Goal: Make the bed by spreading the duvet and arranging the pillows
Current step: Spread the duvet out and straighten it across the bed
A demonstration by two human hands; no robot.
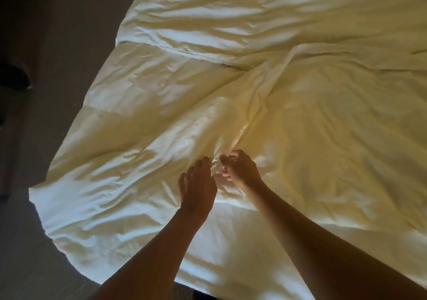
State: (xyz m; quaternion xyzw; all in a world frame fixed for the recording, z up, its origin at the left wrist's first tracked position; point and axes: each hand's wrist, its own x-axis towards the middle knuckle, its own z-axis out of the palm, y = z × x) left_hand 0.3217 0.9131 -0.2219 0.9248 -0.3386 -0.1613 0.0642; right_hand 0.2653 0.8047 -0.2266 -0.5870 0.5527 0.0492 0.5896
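Two hands | left hand (197, 185), right hand (241, 169) fingers pinch duvet (161, 105) fold | left edge borders open floor (64, 50)

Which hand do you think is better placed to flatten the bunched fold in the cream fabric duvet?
Probably the right hand: its fingers curl round a fold of the cream fabric duvet; the left hand shows no clear grip.

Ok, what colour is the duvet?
The duvet is plain cream-white, no pattern, clearest in the head view.
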